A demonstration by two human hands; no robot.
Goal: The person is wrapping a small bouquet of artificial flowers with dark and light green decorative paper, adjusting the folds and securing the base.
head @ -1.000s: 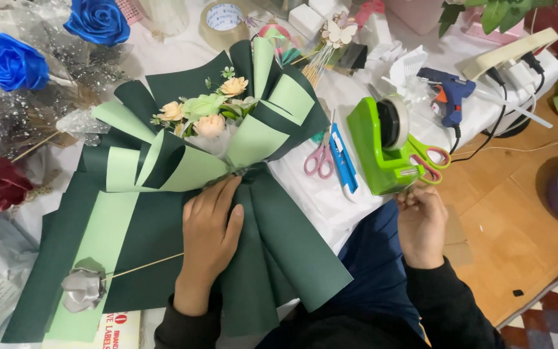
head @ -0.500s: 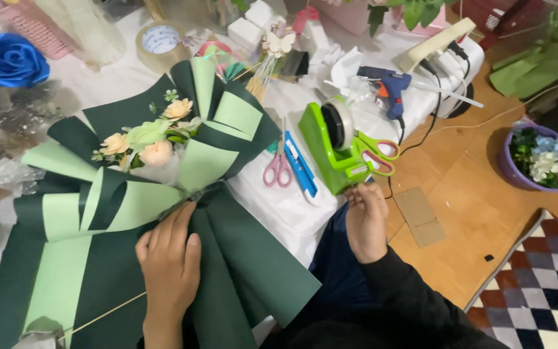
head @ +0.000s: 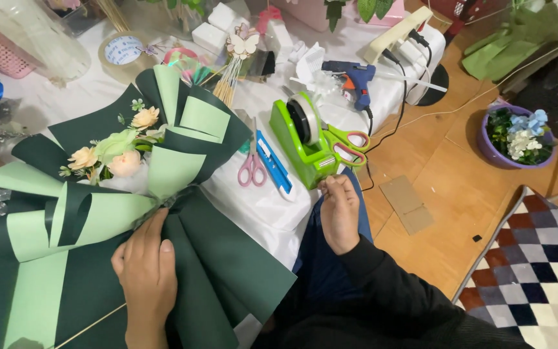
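Observation:
A bouquet (head: 114, 152) of peach and pale green flowers lies on the table, wrapped in dark green and light green paper (head: 182, 123). My left hand (head: 146, 274) presses flat on the gathered neck of the wrapping. My right hand (head: 338, 210) reaches to the front of a bright green tape dispenser (head: 305, 142), fingertips pinched at its cutting end; whether tape is between them is too small to see. Pink-handled scissors (head: 251, 167) and a blue utility knife (head: 272, 165) lie between the bouquet and the dispenser.
Green-and-pink scissors (head: 347, 143) lean on the dispenser. A blue glue gun (head: 353, 77), a white power strip (head: 408, 39) and a tape roll (head: 121, 50) sit farther back. A purple bowl of flowers (head: 518, 136), cardboard pieces (head: 408, 203) and a checked rug (head: 537, 278) are on the wooden floor.
The view has swung right and nearer. My right hand has stayed at the dispenser's front end. My left hand keeps pressing the bouquet's neck.

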